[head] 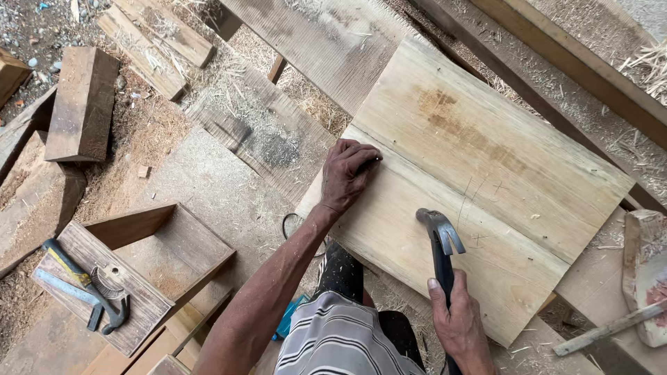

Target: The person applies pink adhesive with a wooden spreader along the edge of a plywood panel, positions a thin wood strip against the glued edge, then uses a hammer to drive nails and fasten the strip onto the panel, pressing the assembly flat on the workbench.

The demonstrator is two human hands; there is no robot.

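My left hand (347,173) rests on a pale wooden panel (486,167) made of two boards joined side by side, its fingertips pinched on a small nail at the seam near the panel's left edge. My right hand (455,323) grips the dark handle of a claw hammer (439,232), whose steel head hovers over the lower board, to the right of my left hand. Faint pencil marks show on the lower board near the hammer head.
An open wooden box frame (149,267) lies at lower left with a square and a small tool (87,288) on its side. Loose planks (156,42), a thick block (82,104), sawdust and shavings cover the ground. A long beam (556,62) runs along the upper right.
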